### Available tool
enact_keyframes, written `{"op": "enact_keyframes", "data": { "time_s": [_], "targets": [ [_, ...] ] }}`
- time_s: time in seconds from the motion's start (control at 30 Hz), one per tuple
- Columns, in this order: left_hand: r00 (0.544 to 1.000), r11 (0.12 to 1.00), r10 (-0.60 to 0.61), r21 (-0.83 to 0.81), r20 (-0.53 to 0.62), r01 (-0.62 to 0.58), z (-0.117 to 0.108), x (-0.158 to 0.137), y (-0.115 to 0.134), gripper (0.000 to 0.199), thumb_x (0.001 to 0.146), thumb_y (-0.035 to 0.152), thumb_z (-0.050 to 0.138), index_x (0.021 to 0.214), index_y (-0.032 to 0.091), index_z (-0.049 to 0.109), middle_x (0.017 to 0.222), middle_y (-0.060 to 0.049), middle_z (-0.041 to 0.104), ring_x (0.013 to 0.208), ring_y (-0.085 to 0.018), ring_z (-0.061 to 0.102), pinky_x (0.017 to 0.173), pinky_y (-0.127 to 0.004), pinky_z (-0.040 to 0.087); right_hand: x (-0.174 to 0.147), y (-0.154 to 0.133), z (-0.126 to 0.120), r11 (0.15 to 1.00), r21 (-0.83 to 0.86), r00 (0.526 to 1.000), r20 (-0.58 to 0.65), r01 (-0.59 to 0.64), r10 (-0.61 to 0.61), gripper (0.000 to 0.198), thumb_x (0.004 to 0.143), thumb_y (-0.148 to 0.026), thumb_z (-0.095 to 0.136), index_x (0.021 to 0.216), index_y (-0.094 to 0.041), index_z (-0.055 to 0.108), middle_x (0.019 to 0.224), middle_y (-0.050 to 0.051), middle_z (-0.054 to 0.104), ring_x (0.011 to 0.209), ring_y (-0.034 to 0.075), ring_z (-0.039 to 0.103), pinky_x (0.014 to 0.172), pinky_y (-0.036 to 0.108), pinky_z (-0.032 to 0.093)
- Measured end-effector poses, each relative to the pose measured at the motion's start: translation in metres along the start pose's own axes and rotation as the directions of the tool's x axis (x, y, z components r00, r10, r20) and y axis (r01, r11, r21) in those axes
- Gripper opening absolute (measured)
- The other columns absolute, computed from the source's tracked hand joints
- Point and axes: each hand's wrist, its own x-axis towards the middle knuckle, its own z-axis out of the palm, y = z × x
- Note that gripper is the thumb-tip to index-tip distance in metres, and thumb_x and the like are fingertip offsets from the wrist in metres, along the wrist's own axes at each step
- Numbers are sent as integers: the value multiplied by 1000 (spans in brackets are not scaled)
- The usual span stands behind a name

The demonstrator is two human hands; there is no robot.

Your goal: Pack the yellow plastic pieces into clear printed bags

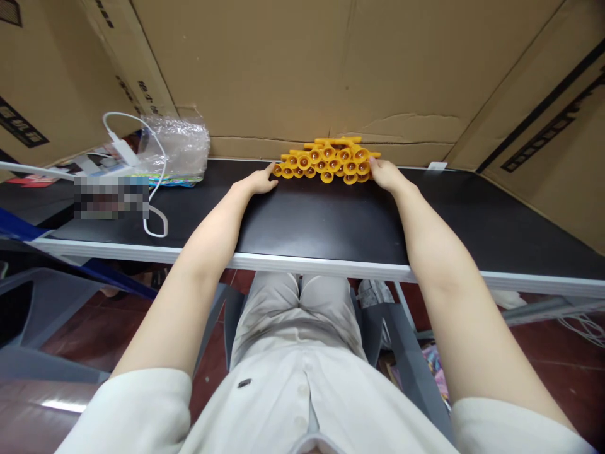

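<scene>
A pile of yellow cup-ended pieces (333,164) lies at the back edge of the black worktop (321,221), round mouths facing the near edge; their far ends are mostly hidden. The left hand (261,181) meets the pile's left end, its visible digits apart; the right hand (386,174) is at the right end, thumb against it, other fingers hidden, so their grip cannot be told. Toward the worktop's left end, clear plastic packaging (182,145) sits near a white cable (163,151) and a pixelated, unreadable patch.
</scene>
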Motion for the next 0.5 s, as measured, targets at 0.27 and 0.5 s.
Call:
{"op": "enact_keyframes", "data": {
  "time_s": [0.27,0.5],
  "targets": [
    [1000,1000,-8,26,5,8,-2,-3,2,81,111,36,47,180,14,11,174,-13,47,159,-22,50,128,-24,36,-8,-7,4,997,7,996,-51,-73,73,63,117,-42,22,149,-15,69,158,22,61,155,44,50,123,77,34],
    [1000,1000,-10,14,5,10,-1,-1,1,82,110,36,48,180,14,11,174,-14,47,160,-23,48,129,-25,37,-15,-16,5,992,35,992,-34,-121,122,67,117,-46,17,155,-17,64,158,22,61,156,46,48,122,86,24]
  ]
}}
